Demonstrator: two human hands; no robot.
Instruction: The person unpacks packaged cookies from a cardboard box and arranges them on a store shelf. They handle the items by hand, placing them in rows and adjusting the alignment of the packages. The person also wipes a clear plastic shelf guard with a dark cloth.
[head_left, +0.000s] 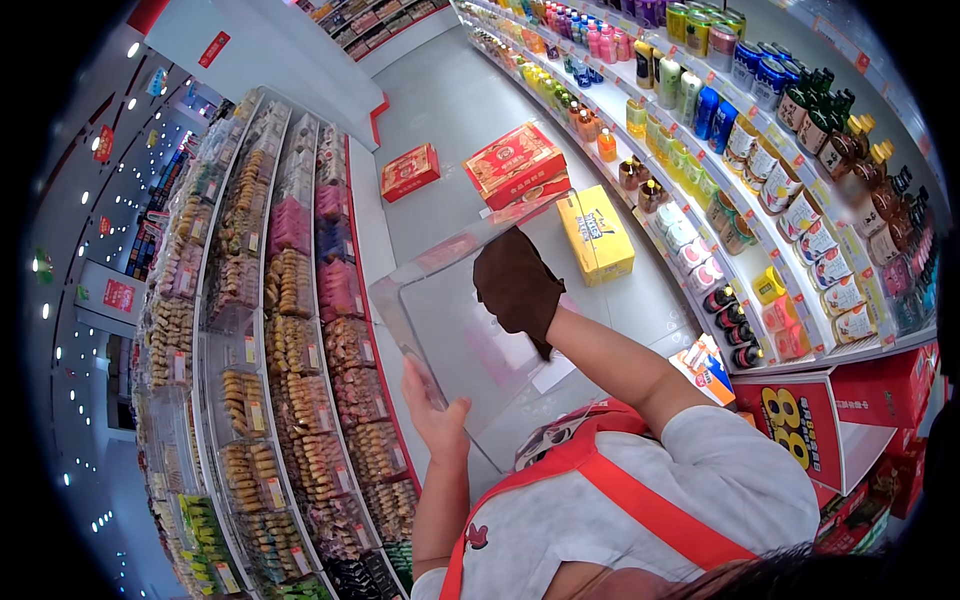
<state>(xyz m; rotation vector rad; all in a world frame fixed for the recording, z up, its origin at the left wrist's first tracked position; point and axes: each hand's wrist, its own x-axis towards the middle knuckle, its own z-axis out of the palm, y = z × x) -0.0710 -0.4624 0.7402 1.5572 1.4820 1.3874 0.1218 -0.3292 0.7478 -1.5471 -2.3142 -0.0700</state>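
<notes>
A clear plastic bin (450, 330) is held tilted in front of my body above the grey floor. My left hand (439, 412) grips its near left edge, with the thumb over the rim. At the bin's upper right side is my right hand (521, 289), wrapped in a dark brown cloth (517, 277) that hides the fingers. The cloth lies over the bin; whether it presses on the inside or the outside wall cannot be told. Behind the transparent plastic, a pinkish shape and a pale sheet show faintly.
Left stands a shelf rack (262, 337) of packaged snacks in clear bins. Right, a curved shelf (675, 150) bears drinks and cans. On the floor are a small red box (409, 172), a larger red carton (517, 165) and a yellow carton (596, 236). A promotional sign (787, 427) stands lower right.
</notes>
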